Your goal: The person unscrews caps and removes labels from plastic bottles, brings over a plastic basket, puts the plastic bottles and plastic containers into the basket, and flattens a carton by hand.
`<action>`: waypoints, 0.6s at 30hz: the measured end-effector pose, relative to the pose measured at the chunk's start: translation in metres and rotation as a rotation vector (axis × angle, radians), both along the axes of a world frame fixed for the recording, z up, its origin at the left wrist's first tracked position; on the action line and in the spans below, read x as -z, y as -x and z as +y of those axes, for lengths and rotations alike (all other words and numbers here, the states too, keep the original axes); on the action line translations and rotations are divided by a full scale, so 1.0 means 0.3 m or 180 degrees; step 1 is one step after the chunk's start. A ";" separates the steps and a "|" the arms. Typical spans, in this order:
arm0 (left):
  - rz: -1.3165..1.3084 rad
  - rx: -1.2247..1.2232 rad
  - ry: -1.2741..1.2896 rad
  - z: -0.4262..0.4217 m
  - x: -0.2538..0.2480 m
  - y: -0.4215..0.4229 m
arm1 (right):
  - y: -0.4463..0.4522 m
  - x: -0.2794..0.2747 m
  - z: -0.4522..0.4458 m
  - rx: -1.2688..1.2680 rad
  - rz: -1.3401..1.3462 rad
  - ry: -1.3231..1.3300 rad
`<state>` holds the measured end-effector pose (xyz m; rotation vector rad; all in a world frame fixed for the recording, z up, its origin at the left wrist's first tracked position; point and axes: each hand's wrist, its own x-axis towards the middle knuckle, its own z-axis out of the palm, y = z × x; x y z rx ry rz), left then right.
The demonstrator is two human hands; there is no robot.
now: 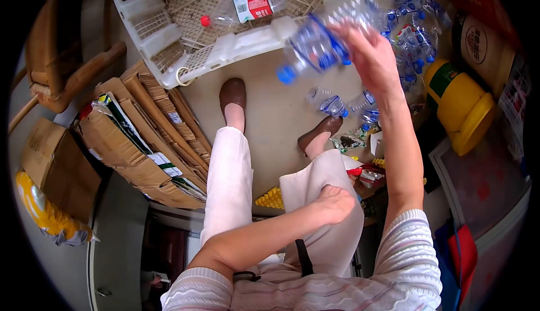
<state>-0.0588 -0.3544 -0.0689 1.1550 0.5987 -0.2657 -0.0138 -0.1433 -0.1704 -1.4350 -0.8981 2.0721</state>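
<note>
Gripping a blurred, blue-capped bottle (318,44) about the middle with the right hand (365,46), closed on the plastic; resting the left hand (336,203) on the right leg (306,179), too hidden to tell whether holding anything. Holding the bottle up near the rim of the white crate (242,43); better steered clear of that edge. Keep clear of the heap of bottles (416,36) at right and the loose bottle (329,103) near the right shoe (318,133). Squeeze lightly, to avoid buckling; watch the protruding blue cap (286,75).
</note>
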 end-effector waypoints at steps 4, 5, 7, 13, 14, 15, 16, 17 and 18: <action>-0.0058 0.0130 -0.0034 -0.005 0.015 -0.008 | 0.064 0.058 0.012 0.0156 0.0366 0.0289; -0.0040 0.0169 -0.0035 -0.007 0.018 -0.009 | 0.016 0.088 -0.012 -0.0022 0.0248 0.0443; 0.0003 0.0076 -0.0025 -0.011 0.015 -0.004 | -0.107 0.182 -0.084 -0.0413 -0.0327 0.0713; -0.0037 0.0339 0.0215 0.006 0.029 0.014 | -0.329 0.520 -0.497 -0.3044 -0.3348 -0.0179; -0.0014 0.0474 0.0278 0.012 0.032 0.020 | -0.278 0.501 -0.524 -0.3311 -0.3590 -0.0160; 0.0031 0.0476 0.0310 0.014 0.032 0.025 | -0.263 0.514 -0.543 -0.3428 -0.3655 -0.0121; 0.0079 0.0473 0.0341 0.015 0.030 0.030 | -0.252 0.534 -0.560 -0.3548 -0.3717 -0.0088; 0.0123 0.0470 0.0368 0.014 0.033 0.034 | -0.245 0.559 -0.574 -0.3668 -0.3784 -0.0056; 0.0158 0.0471 0.0388 0.010 0.040 0.034 | -0.257 0.602 -0.598 -0.3652 -0.3817 0.0021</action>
